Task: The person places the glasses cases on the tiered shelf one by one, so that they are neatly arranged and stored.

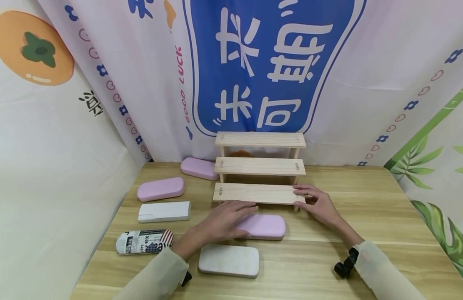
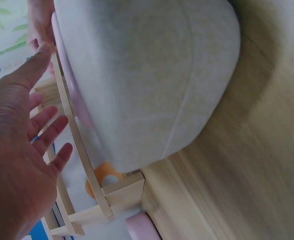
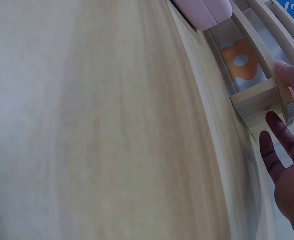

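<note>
A three-tier wooden stand (image 1: pixel 259 193) stands at the back of the table. My right hand (image 1: pixel 321 206) holds the right end of its lowest shelf, thumb at the front edge and fingertips on top; in the right wrist view the lower fingers (image 3: pixel 282 137) hang beside the end support. My left hand (image 1: pixel 225 223) is held over the left part of a pink glasses case (image 1: pixel 266 227), its fingers extended toward the lowest shelf and holding nothing. Nearer me lies a whitish glasses case (image 1: pixel 228 260), which looms large in the left wrist view.
Left of the stand lie two more pink cases, one (image 1: pixel 199 168) at its side and another (image 1: pixel 161 189) farther left. Below them are a white case (image 1: pixel 164 211) and a newspaper-print case (image 1: pixel 144 242). A printed curtain (image 1: pixel 347 137) hangs right behind the table (image 1: pixel 366 208).
</note>
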Available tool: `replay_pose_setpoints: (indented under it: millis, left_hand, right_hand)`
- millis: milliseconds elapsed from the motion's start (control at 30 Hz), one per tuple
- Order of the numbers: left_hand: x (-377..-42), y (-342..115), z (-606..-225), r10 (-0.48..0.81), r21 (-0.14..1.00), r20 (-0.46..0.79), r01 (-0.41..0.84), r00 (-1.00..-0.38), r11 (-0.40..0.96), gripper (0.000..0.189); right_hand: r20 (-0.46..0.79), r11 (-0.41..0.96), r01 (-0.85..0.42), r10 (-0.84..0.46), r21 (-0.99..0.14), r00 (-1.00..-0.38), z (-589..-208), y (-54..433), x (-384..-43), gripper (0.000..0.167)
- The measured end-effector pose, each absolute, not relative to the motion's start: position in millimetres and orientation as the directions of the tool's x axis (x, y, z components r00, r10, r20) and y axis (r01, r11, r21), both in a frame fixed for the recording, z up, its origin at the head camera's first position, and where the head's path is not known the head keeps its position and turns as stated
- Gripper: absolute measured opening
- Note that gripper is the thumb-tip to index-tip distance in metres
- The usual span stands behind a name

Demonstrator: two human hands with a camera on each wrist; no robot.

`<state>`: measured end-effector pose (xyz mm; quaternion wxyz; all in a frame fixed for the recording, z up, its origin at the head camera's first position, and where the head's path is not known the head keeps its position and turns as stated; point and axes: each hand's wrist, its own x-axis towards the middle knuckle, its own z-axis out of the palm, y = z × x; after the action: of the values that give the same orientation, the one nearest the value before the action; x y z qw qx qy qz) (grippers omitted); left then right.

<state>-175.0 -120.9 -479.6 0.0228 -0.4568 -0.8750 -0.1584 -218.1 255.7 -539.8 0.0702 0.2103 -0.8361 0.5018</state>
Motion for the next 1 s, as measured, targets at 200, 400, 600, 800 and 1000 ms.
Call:
replay_pose_setpoints:
  millis: [200,400,600,800,1000]
  left_hand:
    - [-174.5,-116.5,-481.7,0.807,0.236,0.18,0.821,-0.562,0.52,0.078]
    - [-172.4,-111.9,-484.5,0.799,0.249,0.101,0.793,-0.593,0.557,0.077]
    - [-171.0,-108.3,-487.8,0.788,0.27,0.05,0.768,-0.614,0.581,0.08]
    - [-171.6,-104.5,-489.3,0.788,0.279,0.024,0.761,-0.616,0.586,0.08]
    - [-172.8,-100.6,-491.0,0.795,0.265,0.031,0.772,-0.606,0.578,0.079]
  right_hand:
    - [0.332,0.405,-0.425,-0.281,-0.809,-0.9,-540.4,255.7,-219.8,0.032]
    - [0.328,0.378,-0.414,-0.273,-0.828,-0.904,-540.1,254.3,-219.0,0.033]
    - [0.314,0.36,-0.393,-0.258,-0.846,-0.914,-542.6,254.2,-218.3,0.034]
    - [0.317,0.336,-0.387,-0.246,-0.858,-0.916,-543.3,253.9,-217.6,0.034]
    - [0.304,0.334,-0.376,-0.246,-0.864,-0.92,-541.4,253.9,-216.5,0.034]
